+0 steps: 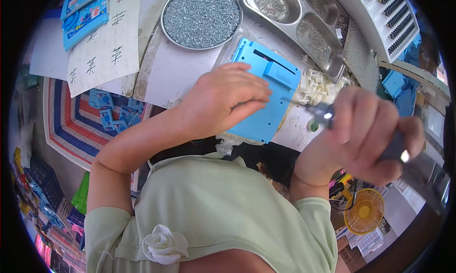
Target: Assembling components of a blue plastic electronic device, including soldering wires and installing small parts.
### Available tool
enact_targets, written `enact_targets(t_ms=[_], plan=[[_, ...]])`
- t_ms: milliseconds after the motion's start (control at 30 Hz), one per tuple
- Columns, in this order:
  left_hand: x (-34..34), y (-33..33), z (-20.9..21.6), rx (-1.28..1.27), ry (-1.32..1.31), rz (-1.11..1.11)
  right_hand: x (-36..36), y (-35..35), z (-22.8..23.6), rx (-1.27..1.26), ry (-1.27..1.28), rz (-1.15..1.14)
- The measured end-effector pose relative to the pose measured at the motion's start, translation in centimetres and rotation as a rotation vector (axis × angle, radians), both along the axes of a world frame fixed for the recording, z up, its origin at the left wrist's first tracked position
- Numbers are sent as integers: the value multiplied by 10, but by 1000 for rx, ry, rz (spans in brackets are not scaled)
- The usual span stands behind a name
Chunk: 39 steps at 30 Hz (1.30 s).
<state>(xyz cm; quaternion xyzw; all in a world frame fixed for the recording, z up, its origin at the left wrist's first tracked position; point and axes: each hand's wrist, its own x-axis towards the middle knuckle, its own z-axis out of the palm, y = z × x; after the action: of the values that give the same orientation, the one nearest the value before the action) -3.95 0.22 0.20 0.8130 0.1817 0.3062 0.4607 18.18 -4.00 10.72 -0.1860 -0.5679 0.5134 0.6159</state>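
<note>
A light blue plastic panel [256, 118] with a slot, a raised block and small holes lies on the table in front of me. Over its left part rests my left hand [232, 95], fingers bent and pressed together, the thumb close under them. Whatever those fingertips may hold is hidden. Wrapped round a dark power screwdriver [396, 152] is my right hand [373, 135], raised right of the panel. The screwdriver's thin bit points left toward the panel's right edge, blurred and apart from it. Crumpled clear plastic [230, 143] shows beneath the panel.
A round metal tray [164, 19] of screws stands beyond the panel. To its right sits a compartmented steel tray [295, 28] with small metal parts. White plastic pieces [316, 85] lie beside the panel. Handwritten paper [104, 59] and blue packets [88, 23] occupy the left; below them is a striped bag [59, 116].
</note>
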Motion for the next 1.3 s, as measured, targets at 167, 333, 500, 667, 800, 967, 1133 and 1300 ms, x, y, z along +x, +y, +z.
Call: enact_targets(t_ms=[167,333,500,667,800,967,1133,1300], plan=[[-5,3,10,-23,-11,117,-27,0,-12,-13,-43,-28],[-13,11,9,61,3,145,-38,11,-14,-41,-74,-32],[-23,27,14,312,53,247,-47,27,-11,-16,-113,-58],[-39,91,1,511,598,547,-40,66,-35,17,-116,-285],[-47,93,-24,510,445,520,-55,76,-68,1,71,-361],[-42,92,-27,538,435,490,-62,76,-74,-41,66,-433],[-33,92,-26,559,441,506,-63,73,-78,-33,-239,-533],[-27,90,-23,536,400,473,-53,67,-60,-52,-237,-424]])
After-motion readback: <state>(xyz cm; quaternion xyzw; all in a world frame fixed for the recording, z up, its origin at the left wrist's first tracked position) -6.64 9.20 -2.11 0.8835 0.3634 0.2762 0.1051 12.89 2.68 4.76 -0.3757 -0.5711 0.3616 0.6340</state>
